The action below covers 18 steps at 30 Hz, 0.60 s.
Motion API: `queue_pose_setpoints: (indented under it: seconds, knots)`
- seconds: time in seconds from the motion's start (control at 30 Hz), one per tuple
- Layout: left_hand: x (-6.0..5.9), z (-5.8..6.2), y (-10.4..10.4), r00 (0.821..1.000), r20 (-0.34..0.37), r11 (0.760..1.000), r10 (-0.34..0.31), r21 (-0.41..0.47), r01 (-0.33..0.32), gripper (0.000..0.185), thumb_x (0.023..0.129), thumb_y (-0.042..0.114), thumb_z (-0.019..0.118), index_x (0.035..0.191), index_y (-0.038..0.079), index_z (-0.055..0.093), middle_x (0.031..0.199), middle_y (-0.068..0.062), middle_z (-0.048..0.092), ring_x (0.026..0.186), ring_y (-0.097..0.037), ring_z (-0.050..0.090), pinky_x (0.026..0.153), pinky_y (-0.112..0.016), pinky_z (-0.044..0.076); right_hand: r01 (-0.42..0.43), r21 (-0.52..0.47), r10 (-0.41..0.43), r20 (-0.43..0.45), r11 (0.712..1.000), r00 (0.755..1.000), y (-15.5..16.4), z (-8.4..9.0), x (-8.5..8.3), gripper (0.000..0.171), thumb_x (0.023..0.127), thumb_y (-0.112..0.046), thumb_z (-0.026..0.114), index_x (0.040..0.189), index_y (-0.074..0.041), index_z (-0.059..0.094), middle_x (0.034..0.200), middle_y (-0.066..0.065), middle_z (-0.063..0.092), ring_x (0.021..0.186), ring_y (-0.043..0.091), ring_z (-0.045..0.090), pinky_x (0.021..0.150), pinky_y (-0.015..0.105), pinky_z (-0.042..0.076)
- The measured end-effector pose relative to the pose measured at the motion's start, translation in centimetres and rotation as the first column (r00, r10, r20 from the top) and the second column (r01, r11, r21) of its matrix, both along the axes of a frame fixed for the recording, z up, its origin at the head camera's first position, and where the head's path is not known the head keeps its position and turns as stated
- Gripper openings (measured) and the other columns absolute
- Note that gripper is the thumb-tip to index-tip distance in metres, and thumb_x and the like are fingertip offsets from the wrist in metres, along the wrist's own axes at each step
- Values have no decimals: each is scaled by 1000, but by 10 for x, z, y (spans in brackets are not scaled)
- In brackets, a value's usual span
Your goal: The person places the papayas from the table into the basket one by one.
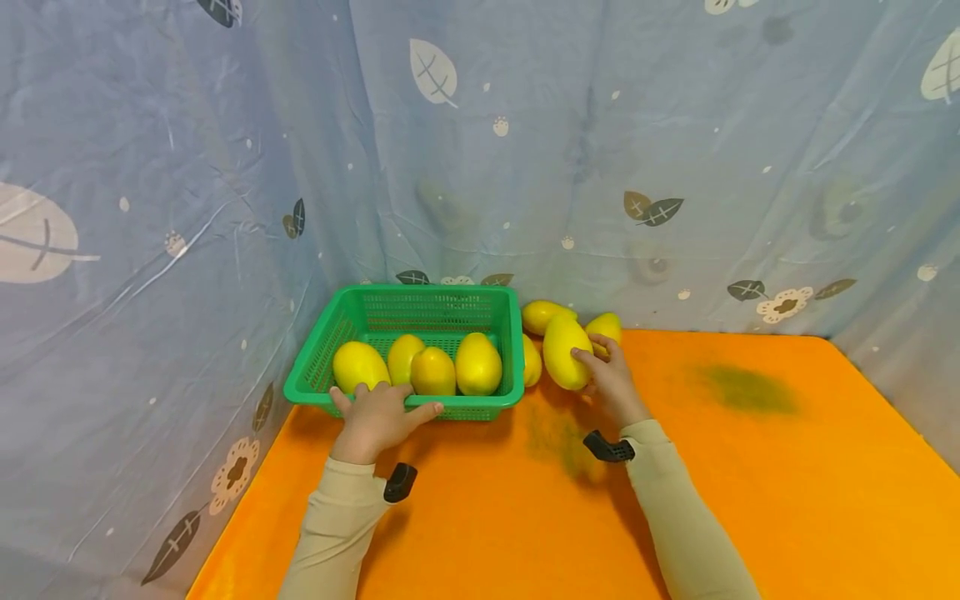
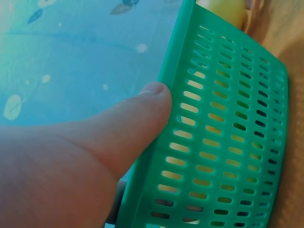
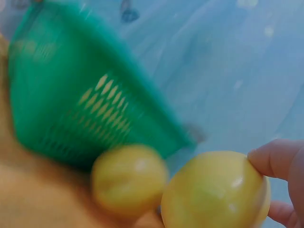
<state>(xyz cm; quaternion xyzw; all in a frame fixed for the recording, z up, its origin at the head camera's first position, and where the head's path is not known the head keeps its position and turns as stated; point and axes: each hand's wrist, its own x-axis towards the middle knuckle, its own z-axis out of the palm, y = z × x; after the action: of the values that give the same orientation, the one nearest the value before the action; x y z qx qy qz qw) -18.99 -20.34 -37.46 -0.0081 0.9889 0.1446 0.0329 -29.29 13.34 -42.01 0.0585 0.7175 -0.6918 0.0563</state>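
My right hand (image 1: 611,383) holds a yellow mango (image 1: 566,352) off the basket's right side, thumb and fingers on its right end. In the right wrist view that mango (image 3: 216,192) is in the thumb's and fingers' grasp, and another mango (image 3: 129,180) lies beyond it, by the basket wall. My left hand (image 1: 377,419) grips the front rim of a green plastic basket (image 1: 405,402). Its thumb (image 2: 142,111) lies on the outside of the rim in the left wrist view, while its fingers reach over the rim inside. Several mangoes (image 1: 478,365) rest in the basket.
Between the basket and the curtain, more mangoes lie on the orange tabletop (image 1: 510,517): one at the back (image 1: 547,315), one behind my right hand (image 1: 604,327), one against the basket (image 1: 531,362). A blue patterned curtain (image 1: 525,167) encloses the table's back and sides.
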Motion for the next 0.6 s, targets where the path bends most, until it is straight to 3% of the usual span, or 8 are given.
queue_pose_setpoints:
  seconds: [0.23,0.4,0.5,0.6]
  knots:
    - [-3,3,1,1000,-5,1000,-9,-13,9,69,93,66,59,136,13,67,130,-24,66,126,-60,48,107,-89,4,-76,-96,62,-144,992,988,-10,51,23,68,105,-26,56,162,-15,20,159,23,29,118,29,55,78,25,59]
    - [-4,4,-1,1000,6,1000,-6,-25,6,70,94,66,58,138,12,66,135,-24,63,128,-60,46,108,-88,3,-176,-87,158,-177,981,971,-45,83,28,64,105,-22,56,161,-16,24,158,22,32,129,37,52,85,32,60]
    - [-3,3,-1,1000,17,1000,-3,-24,3,70,94,66,58,138,12,65,136,-24,63,129,-60,46,108,-89,4,-238,-41,227,-173,970,958,-74,87,29,63,104,-22,58,160,-18,29,156,21,37,129,39,55,84,37,59]
    - [-1,1,1,1000,25,1000,4,-21,-3,70,94,66,59,138,12,65,134,-24,64,128,-60,46,108,-89,5,-298,55,303,-151,953,941,-100,78,30,64,102,-24,62,158,-19,33,154,21,41,121,37,59,79,38,57]
